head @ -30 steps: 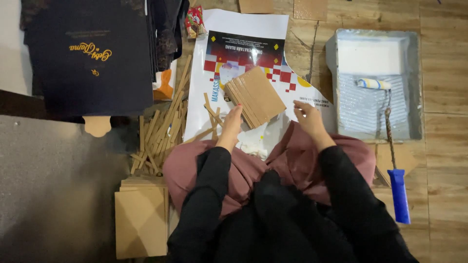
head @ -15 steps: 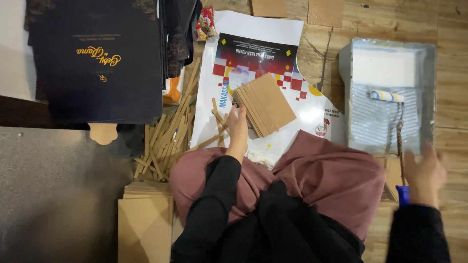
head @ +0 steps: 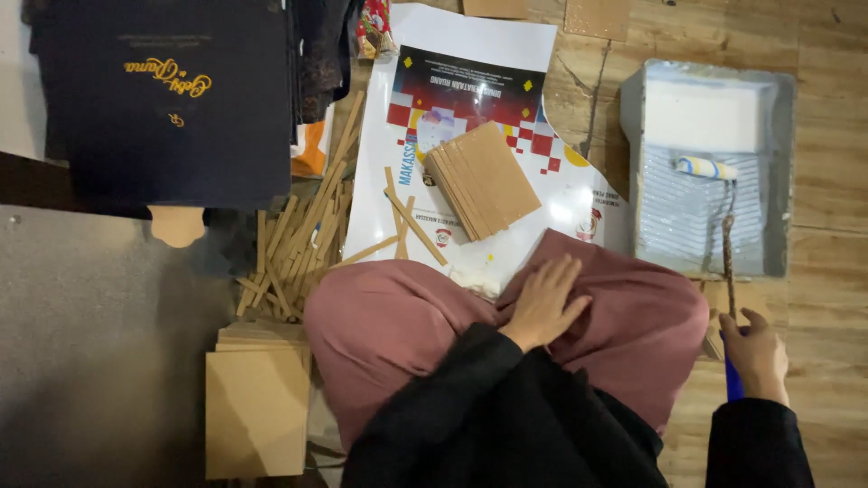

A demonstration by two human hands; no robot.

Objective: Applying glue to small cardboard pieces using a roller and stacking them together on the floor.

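Since the earlier view, both arms are shifting: my left hand (head: 545, 303) is coming off the stack of brown cardboard pieces (head: 484, 181) and is now lying on my pink-clad knee (head: 398, 334), while my right hand (head: 756, 354) is settling onto the blue handle (head: 733, 384) of the paint roller (head: 705, 168). That hand is gripping the handle, fingers curled round its top, wrist straight, black sleeve reaching out past my right knee. The left one is resting loose and flat, fingers spread, holding nothing. The roller's head is lying in the grey paint tray (head: 778, 172) on the wooden floor (head: 832, 271), its thin shaft running down from the ribbed slope toward my grip; white paint is sitting in the far end of the tray. The cardboard stack is lying untouched on the printed poster (head: 470, 54) in front of my knees, with loose wooden strips (head: 298, 244) just to its left and 1 pile of plain boards (head: 258, 407) beside my left knee. I am judging the work to be early: none of the brown pieces is showing any coat, and the roller is not lifted yet.
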